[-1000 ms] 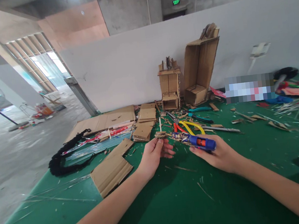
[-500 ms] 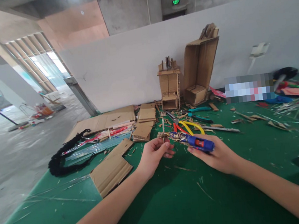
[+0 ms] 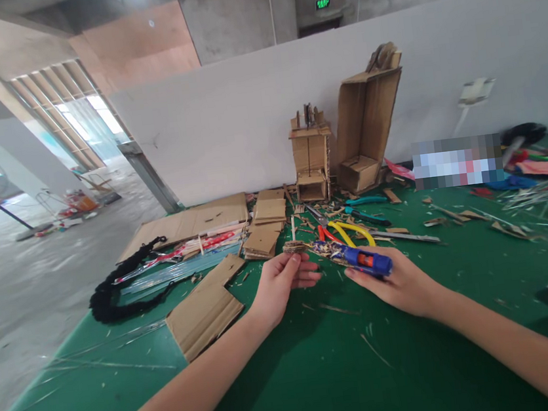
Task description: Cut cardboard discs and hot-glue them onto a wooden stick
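My left hand [image 3: 283, 282] pinches a small layered cardboard piece [image 3: 295, 247], from which a thin pale stick [image 3: 293, 228] points away from me. My right hand [image 3: 401, 280] is wrapped round a blue glue gun [image 3: 367, 262] speckled with bits of debris. The gun's nozzle points left and lies close to the cardboard piece; whether they touch cannot be made out. Just beyond the gun lie yellow-handled scissors [image 3: 356, 230] and a red-handled tool [image 3: 327, 234].
Cardboard pieces [image 3: 204, 309] and a black yarn bundle [image 3: 104, 301] lie on the green table [image 3: 294, 381] at the left. Two cardboard structures [image 3: 312, 155] [image 3: 367, 115] stand at the back by a white partition. Teal-handled pliers [image 3: 366, 213] and scraps lie beyond my hands.
My left hand has turned the cardboard piece, and its stick has shifted slightly left. The glue gun has barely moved, with a slightly wider gap at its nozzle.
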Action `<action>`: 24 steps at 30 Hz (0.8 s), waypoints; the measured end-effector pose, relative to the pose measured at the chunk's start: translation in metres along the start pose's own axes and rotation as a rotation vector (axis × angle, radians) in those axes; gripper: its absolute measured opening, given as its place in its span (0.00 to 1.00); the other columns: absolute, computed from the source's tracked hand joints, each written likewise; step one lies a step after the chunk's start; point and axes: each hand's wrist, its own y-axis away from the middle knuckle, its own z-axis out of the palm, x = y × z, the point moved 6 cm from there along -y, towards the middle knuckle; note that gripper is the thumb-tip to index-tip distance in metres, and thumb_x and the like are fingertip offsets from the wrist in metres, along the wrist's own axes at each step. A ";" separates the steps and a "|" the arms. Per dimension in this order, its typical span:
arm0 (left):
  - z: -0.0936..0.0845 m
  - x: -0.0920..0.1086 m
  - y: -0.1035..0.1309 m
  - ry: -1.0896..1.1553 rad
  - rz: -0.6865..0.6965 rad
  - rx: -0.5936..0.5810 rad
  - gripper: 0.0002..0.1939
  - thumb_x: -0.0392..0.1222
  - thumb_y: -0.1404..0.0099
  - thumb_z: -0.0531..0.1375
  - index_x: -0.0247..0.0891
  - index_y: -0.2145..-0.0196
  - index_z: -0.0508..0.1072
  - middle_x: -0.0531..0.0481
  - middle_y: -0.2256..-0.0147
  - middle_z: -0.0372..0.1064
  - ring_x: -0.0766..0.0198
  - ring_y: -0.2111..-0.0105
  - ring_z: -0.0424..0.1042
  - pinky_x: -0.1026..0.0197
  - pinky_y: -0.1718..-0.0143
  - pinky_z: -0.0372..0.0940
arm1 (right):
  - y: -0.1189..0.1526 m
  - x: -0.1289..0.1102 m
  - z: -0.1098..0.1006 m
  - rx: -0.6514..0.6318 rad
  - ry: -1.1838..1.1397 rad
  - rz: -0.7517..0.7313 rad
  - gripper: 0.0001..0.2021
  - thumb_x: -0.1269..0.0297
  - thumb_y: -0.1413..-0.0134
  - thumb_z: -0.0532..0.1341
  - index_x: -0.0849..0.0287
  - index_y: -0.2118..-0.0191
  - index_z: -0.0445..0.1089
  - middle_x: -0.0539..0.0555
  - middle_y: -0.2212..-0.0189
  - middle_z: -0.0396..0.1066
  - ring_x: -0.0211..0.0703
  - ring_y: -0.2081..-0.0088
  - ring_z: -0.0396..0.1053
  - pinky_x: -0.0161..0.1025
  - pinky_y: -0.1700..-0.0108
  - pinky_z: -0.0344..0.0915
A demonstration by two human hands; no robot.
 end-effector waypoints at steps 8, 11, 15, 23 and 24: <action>0.000 -0.001 -0.001 -0.026 0.005 0.019 0.16 0.49 0.43 0.61 0.32 0.67 0.72 0.43 0.70 0.75 0.62 0.72 0.75 0.61 0.69 0.69 | 0.000 -0.003 0.002 -0.038 -0.021 0.009 0.08 0.58 0.46 0.58 0.57 0.69 0.68 0.50 0.77 0.68 0.37 0.77 0.63 0.35 0.74 0.62; 0.000 -0.001 -0.002 -0.053 0.014 0.021 0.15 0.49 0.43 0.61 0.31 0.69 0.72 0.43 0.70 0.75 0.62 0.73 0.75 0.61 0.69 0.69 | 0.000 -0.006 0.007 -0.112 -0.049 0.034 0.08 0.59 0.45 0.58 0.58 0.65 0.68 0.51 0.74 0.70 0.38 0.75 0.65 0.35 0.72 0.62; 0.000 0.000 -0.001 -0.068 0.019 0.018 0.16 0.50 0.43 0.61 0.32 0.69 0.72 0.43 0.70 0.75 0.62 0.73 0.75 0.61 0.69 0.69 | -0.001 -0.008 0.007 -0.125 -0.063 0.055 0.08 0.59 0.45 0.58 0.58 0.66 0.67 0.51 0.75 0.69 0.38 0.75 0.64 0.35 0.72 0.62; 0.000 0.001 -0.001 -0.001 0.033 0.008 0.15 0.50 0.42 0.60 0.34 0.67 0.71 0.47 0.71 0.74 0.63 0.73 0.74 0.60 0.69 0.69 | 0.001 -0.003 0.001 -0.029 -0.002 0.013 0.09 0.58 0.47 0.59 0.57 0.72 0.67 0.50 0.80 0.66 0.37 0.80 0.60 0.35 0.76 0.61; 0.000 0.001 -0.001 0.002 0.032 0.010 0.15 0.50 0.42 0.61 0.34 0.67 0.71 0.47 0.71 0.74 0.63 0.73 0.74 0.60 0.69 0.69 | 0.001 -0.002 0.001 -0.025 0.002 0.007 0.09 0.58 0.47 0.59 0.57 0.73 0.67 0.50 0.80 0.66 0.37 0.80 0.60 0.35 0.76 0.61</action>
